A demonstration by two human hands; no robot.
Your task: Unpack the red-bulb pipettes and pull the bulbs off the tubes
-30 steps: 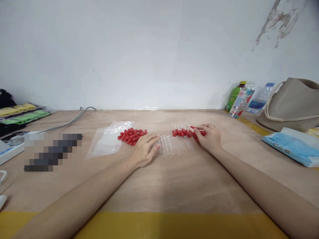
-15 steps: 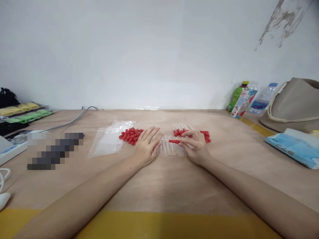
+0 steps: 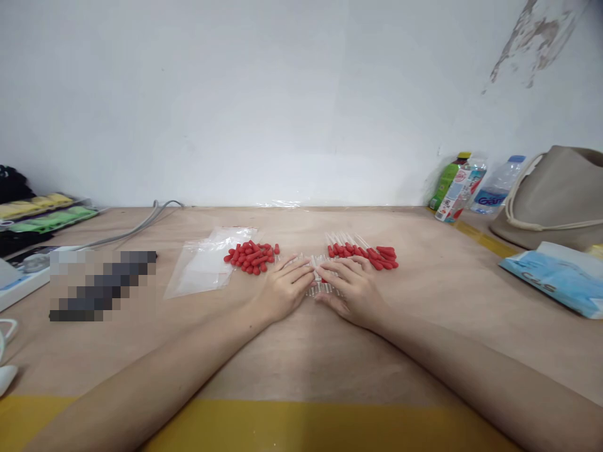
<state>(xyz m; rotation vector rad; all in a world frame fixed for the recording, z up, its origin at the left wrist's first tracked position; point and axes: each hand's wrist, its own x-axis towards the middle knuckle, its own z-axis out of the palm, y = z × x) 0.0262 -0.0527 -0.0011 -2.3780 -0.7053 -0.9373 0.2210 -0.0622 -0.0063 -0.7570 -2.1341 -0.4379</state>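
Clear thin dropper tubes (image 3: 332, 292) lie in a row on the table, partly covered by both hands. My left hand (image 3: 286, 284) rests over their left part, fingers stretched out and held low. Facing it, my right hand (image 3: 352, 287) curves over the tubes, its fingertips almost meeting the left ones. A bit of a red bulb (image 3: 324, 281) shows under the right fingertips, on a dropper mostly hidden by that hand. To the left is a pile of loose red rubber bulbs (image 3: 252, 257). Droppers with red bulbs fitted (image 3: 372, 254) lie behind my right hand.
Clear plastic bags (image 3: 198, 270) lie left of the bulbs. Further left are a pixelated dark object (image 3: 106, 285), a cable (image 3: 127, 235) and a power strip (image 3: 28, 282). At right stand bottles (image 3: 494, 191), a grey bag (image 3: 556, 201) and a blue tissue pack (image 3: 556, 282).
My right hand has moved left and down with the red-bulbed dropper, uncovering the droppers on the right. My left hand has shifted slightly right, exposing more of the bulb pile.
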